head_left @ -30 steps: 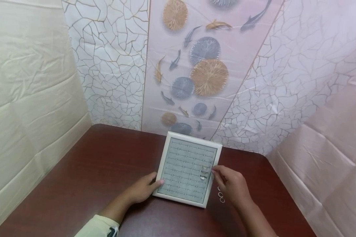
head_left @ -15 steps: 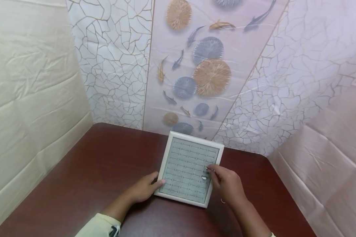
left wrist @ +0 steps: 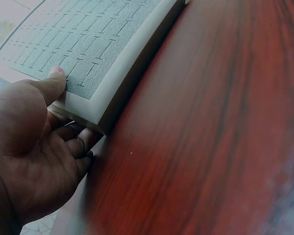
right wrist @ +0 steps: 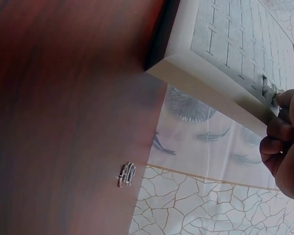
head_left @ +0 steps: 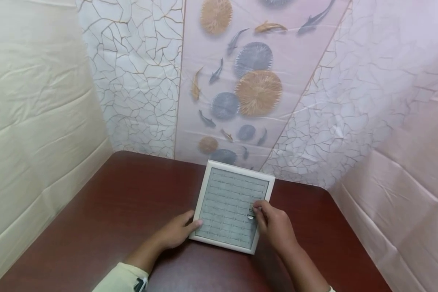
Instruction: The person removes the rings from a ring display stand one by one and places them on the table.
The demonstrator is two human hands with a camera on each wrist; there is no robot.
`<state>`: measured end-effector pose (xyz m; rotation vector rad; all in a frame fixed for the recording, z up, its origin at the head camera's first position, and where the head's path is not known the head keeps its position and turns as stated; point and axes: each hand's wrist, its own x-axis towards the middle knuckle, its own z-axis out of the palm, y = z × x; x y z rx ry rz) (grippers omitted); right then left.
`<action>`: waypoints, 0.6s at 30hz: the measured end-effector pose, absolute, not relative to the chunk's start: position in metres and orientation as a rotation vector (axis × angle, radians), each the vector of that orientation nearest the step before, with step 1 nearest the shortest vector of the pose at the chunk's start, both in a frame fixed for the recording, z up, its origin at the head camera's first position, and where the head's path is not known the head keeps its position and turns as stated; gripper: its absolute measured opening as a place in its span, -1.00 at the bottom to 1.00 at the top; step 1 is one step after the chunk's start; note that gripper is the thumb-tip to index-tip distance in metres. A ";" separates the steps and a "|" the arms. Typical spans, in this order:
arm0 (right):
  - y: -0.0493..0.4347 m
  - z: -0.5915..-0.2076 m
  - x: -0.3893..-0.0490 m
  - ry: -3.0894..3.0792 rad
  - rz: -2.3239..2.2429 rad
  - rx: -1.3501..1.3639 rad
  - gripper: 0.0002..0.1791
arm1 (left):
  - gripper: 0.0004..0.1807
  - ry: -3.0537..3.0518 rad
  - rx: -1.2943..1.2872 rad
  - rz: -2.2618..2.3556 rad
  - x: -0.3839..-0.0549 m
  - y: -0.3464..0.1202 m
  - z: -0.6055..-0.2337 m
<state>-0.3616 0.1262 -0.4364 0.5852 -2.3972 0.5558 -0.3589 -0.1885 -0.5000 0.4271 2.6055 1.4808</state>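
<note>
A white-framed ring display tray (head_left: 226,202) with rows of slits in its grey padding stands tilted on the table. My left hand (head_left: 176,232) grips its lower left edge, thumb on the front and fingers behind, as the left wrist view shows. My right hand (head_left: 278,228) is at the tray's right side, thumb and index finger pinching a ring (head_left: 252,207) at a slit. Just below the fingertips, another ring (head_left: 250,217) sits in the padding. In the right wrist view, the right hand's fingers (right wrist: 280,132) are curled beside the frame's edge.
Several loose rings (right wrist: 127,174) lie on the dark red wooden table (head_left: 138,190) to the tray's right, hidden behind the right hand in the head view. A patterned cloth backdrop (head_left: 142,81) hangs behind the table, with pale cloth (head_left: 40,101) at the sides.
My right hand has moved left from the tray's right edge onto the rings in the padding, covering the loose rings on the table. The left hand keeps its grip on the tray.
</note>
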 end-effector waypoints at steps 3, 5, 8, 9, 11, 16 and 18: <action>0.127 -0.436 -0.360 -2.425 0.577 0.551 -0.88 | -0.54 2.598 0.452 1.488 -0.359 -0.187 -0.496; 0.128 -0.436 -0.359 -2.447 0.584 0.543 -0.88 | -0.55 2.592 0.445 1.489 -0.359 -0.186 -0.494; 0.129 -0.435 -0.358 -2.475 0.596 0.561 -0.88 | -0.55 2.591 0.434 1.494 -0.358 -0.187 -0.492; 0.129 -0.435 -0.358 -2.480 0.600 0.570 -0.88 | -0.55 2.590 0.430 1.496 -0.357 -0.187 -0.492; 0.130 -0.436 -0.357 -2.486 0.617 0.589 -0.87 | -0.54 2.591 0.430 1.502 -0.356 -0.187 -0.493; 0.132 -0.440 -0.355 -2.488 0.650 0.634 -0.85 | -0.54 2.585 0.433 1.512 -0.355 -0.188 -0.496; 0.133 -0.442 -0.355 -2.471 0.651 0.648 -0.85 | -0.54 2.583 0.435 1.513 -0.355 -0.188 -0.496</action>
